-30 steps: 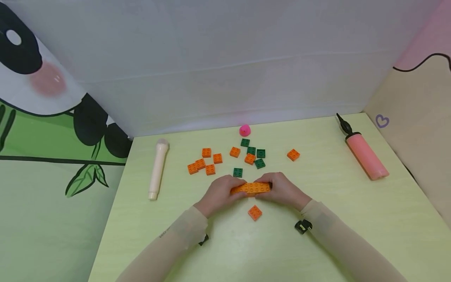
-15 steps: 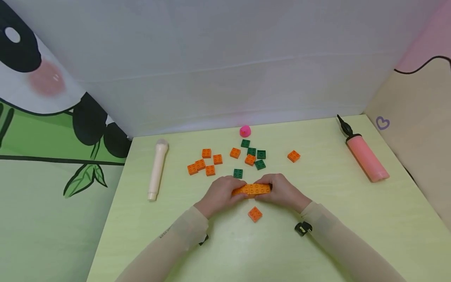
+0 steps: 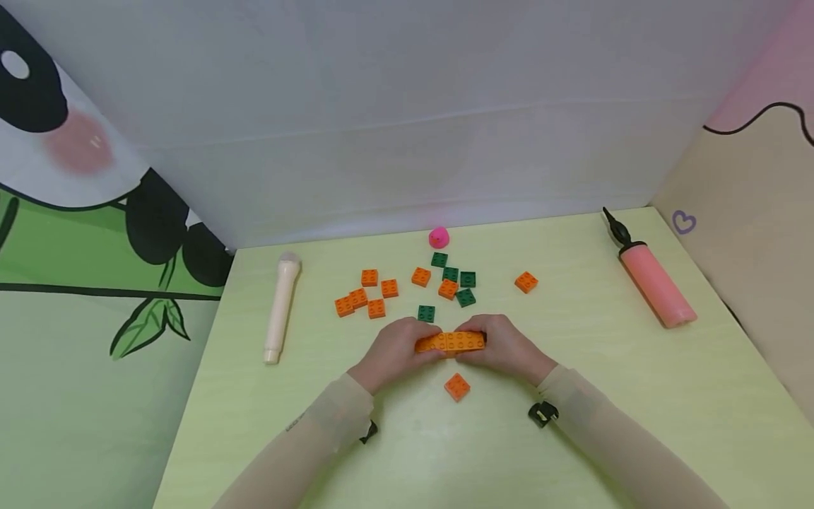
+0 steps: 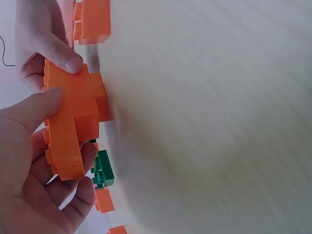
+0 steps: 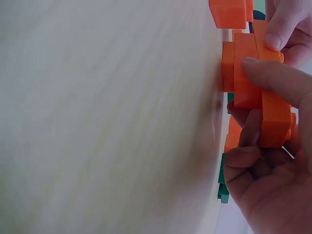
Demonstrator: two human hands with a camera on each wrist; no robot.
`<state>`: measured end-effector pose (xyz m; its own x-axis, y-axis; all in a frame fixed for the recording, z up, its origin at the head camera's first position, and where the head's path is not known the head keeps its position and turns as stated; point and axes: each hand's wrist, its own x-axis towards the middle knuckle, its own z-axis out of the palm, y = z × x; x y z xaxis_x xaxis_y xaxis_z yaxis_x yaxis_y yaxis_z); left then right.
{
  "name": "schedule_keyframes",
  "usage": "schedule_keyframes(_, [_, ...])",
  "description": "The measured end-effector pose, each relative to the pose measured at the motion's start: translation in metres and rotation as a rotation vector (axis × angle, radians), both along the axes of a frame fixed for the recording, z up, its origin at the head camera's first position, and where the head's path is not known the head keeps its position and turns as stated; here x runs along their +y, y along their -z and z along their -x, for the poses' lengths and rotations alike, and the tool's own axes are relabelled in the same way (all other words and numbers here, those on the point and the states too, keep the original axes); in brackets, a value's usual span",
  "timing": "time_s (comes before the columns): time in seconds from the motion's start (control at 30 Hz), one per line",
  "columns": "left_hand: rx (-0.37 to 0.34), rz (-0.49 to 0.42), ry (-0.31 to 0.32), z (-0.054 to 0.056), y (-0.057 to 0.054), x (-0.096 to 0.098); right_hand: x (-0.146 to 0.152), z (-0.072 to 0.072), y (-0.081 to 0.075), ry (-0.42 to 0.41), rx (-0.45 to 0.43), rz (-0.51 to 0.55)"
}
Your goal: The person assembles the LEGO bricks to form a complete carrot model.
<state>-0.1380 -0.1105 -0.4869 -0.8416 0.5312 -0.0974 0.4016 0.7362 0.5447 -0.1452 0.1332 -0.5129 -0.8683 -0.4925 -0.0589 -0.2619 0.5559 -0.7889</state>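
Observation:
Between both hands is a stack of orange toy building bricks (image 3: pixel 451 342), studs up, just above the table or resting on it. Its top layer has bricks end to end over a shorter middle brick (image 4: pixel 84 109) and a smaller bottom one (image 5: pixel 227 68). My left hand (image 3: pixel 397 348) grips the stack's left end, thumb on the near side. At the other end, my right hand (image 3: pixel 505 346) pinches it with the thumb also in front. Closer to me lies a loose orange brick (image 3: pixel 457 387). A green brick (image 3: pixel 426 313) sits just beyond the hands.
Several orange bricks (image 3: pixel 376 308) lie back left, with green bricks (image 3: pixel 466 297) behind the hands. One orange brick (image 3: pixel 526 282) sits apart on the right. A pink rounded object (image 3: pixel 439 237), a pale stick (image 3: pixel 282 307) and a pink hand pump (image 3: pixel 658 284) stand or lie farther out.
The head view shifts slightly. Both hands keep their hold on the orange stack, and the loose bricks stay where they were on the table.

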Motion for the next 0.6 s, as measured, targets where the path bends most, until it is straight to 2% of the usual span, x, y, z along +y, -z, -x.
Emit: schedule_keyframes(0.6, [-0.022,-0.046,-0.021,0.0020,0.0012,0.0050,0.0018,0.0008,0.0013,-0.026,0.047,0.002])
